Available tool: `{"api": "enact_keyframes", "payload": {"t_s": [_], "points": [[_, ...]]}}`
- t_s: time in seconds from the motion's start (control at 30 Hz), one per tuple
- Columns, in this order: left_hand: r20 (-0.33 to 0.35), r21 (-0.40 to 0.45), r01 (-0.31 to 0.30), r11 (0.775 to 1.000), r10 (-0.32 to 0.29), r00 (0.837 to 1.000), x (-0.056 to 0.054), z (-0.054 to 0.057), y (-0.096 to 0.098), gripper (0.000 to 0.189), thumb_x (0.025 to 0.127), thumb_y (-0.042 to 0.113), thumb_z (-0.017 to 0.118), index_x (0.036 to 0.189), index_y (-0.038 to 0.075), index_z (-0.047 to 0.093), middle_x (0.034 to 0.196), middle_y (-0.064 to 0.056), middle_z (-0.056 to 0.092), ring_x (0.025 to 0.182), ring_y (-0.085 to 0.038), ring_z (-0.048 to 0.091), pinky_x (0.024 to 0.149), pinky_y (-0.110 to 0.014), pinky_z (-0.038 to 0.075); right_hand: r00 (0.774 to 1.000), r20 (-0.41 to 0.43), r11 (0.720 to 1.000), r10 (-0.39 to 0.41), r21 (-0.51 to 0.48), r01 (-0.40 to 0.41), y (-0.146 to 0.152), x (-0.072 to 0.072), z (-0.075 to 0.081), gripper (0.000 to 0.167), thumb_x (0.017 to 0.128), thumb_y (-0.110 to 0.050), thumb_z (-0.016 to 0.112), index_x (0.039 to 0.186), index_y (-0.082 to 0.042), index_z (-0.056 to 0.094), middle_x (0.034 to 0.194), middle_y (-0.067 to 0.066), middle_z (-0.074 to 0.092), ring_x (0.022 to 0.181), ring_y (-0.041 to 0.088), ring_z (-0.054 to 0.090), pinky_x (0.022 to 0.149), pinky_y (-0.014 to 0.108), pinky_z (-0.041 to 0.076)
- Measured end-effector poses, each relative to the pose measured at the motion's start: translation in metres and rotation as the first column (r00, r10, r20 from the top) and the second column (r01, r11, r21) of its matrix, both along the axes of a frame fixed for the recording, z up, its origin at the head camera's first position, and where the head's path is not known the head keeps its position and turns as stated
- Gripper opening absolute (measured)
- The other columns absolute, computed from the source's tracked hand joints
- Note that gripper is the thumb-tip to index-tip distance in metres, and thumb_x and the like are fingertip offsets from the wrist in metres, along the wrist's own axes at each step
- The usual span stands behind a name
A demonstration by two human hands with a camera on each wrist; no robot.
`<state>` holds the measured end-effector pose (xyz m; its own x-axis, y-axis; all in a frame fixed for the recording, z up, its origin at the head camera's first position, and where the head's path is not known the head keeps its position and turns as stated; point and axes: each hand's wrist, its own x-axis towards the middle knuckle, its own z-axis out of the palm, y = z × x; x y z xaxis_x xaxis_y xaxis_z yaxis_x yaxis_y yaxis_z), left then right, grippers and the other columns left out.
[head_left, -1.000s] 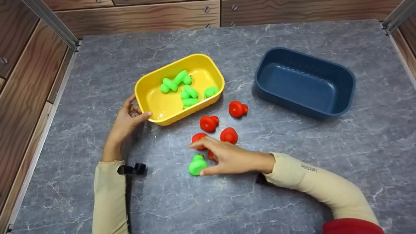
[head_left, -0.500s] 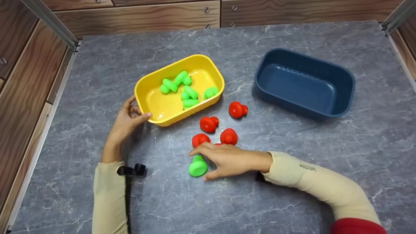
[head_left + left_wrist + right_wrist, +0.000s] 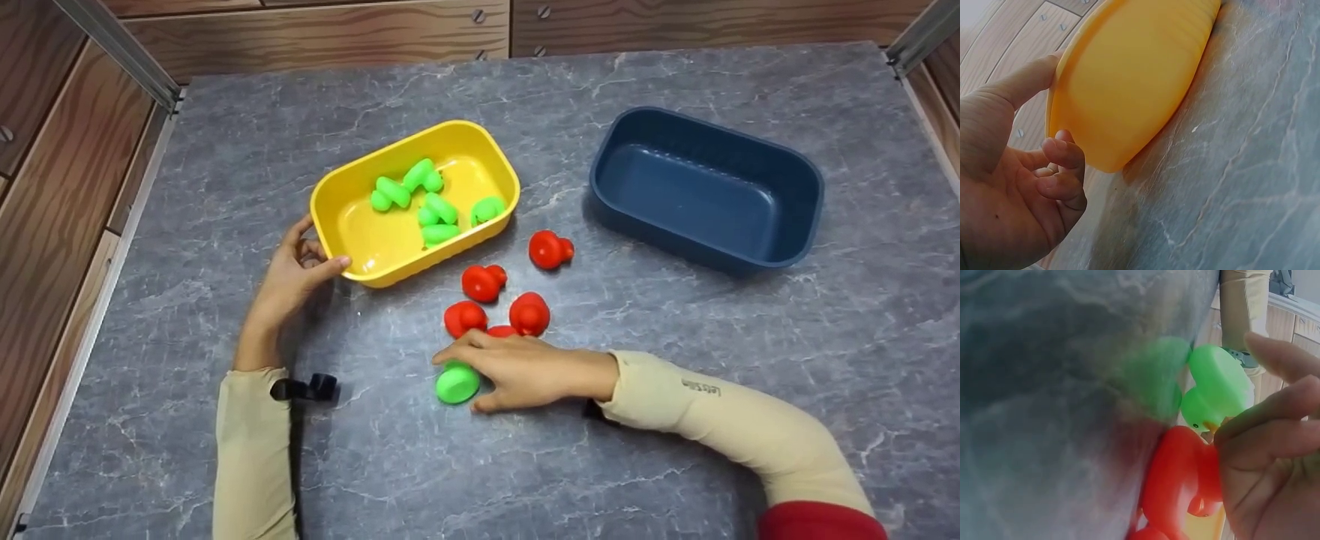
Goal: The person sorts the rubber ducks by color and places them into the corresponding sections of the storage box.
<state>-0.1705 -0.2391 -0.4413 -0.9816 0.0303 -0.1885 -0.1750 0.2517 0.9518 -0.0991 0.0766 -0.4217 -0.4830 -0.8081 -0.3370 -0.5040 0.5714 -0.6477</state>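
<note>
Several green rubber ducks (image 3: pixel 390 193) lie inside a yellow bin (image 3: pixel 341 187). My left hand (image 3: pixel 295 271) holds this bin at its near left corner, thumb on the rim and fingers curled against the outer wall. One more green rubber duck (image 3: pixel 457 384) sits on the table. My right hand (image 3: pixel 529 371) arches beside it, thumb and fingers spread apart, fingertips over its head. In the right wrist view, the duck (image 3: pixel 1219 377) shows between the thumb and the bent fingers. Several red rubber ducks (image 3: pixel 529 314) are scattered just beyond; one is partly hidden under the right hand.
A dark blue bin (image 3: pixel 675 240) with nothing in it stands at the back right of the grey marbled table (image 3: pixel 375 465). Wood-patterned panels (image 3: pixel 315 34) border the table at the back and on both sides.
My right hand has shifted slightly; its fingers now cover the green duck's head and its thumb has drawn away from the duck's body. The left hand and yellow bin stay put.
</note>
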Motion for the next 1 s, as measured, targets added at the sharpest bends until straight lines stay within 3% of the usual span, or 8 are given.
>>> {"api": "enact_keyframes", "payload": {"t_s": [0.47, 0.67, 0.87, 1.0], "points": [[0.000, 0.009, 0.010, 1.000, -0.010, 1.000, 0.001, 0.000, -0.001, 0.082, 0.086, 0.008, 0.070, 0.152, 0.005, 0.021, 0.089, 0.002, 0.050, 0.069, -0.002, 0.052, 0.065, -0.015, 0.043, 0.995, -0.095, 0.997, 0.010, -0.077, -0.017, 0.002, 0.004, -0.002, 0.041, 0.091, -0.013, 0.062, 0.130, -0.026, 0.055, 0.125, 0.001, 0.054, 0.103, 0.018, 0.060, 0.078, 0.034, 0.047], [0.000, 0.013, 0.001, 1.000, -0.001, 1.000, 0.000, 0.002, -0.001, 0.081, 0.086, 0.008, 0.069, 0.151, 0.005, 0.021, 0.088, 0.003, 0.051, 0.069, -0.002, 0.053, 0.065, -0.015, 0.044, 0.999, -0.049, 0.990, 0.011, -0.142, -0.018, 0.005, 0.003, 0.005, 0.038, 0.093, -0.017, 0.062, 0.129, -0.025, 0.056, 0.126, -0.001, 0.054, 0.110, 0.015, 0.055, 0.087, 0.034, 0.047], [0.005, 0.009, 0.010, 1.000, -0.010, 1.000, -0.001, 0.000, -0.002, 0.082, 0.086, 0.009, 0.069, 0.151, 0.004, 0.020, 0.089, 0.002, 0.051, 0.072, -0.002, 0.053, 0.067, -0.015, 0.044, 1.000, -0.026, 0.964, -0.018, -0.267, 0.010, 0.014, -0.003, 0.015, 0.037, 0.093, -0.017, 0.062, 0.129, -0.023, 0.056, 0.129, -0.003, 0.055, 0.117, 0.011, 0.052, 0.099, 0.034, 0.045], [0.007, 0.017, 0.007, 1.000, -0.007, 1.000, 0.000, 0.000, -0.002, 0.082, 0.086, 0.009, 0.069, 0.151, 0.004, 0.020, 0.088, 0.003, 0.051, 0.072, -0.003, 0.054, 0.068, -0.015, 0.044, 0.997, 0.012, 0.937, -0.075, -0.340, 0.074, 0.020, -0.009, 0.024, 0.038, 0.092, -0.016, 0.064, 0.129, -0.021, 0.057, 0.131, -0.003, 0.055, 0.117, 0.010, 0.050, 0.096, 0.033, 0.045]]}}
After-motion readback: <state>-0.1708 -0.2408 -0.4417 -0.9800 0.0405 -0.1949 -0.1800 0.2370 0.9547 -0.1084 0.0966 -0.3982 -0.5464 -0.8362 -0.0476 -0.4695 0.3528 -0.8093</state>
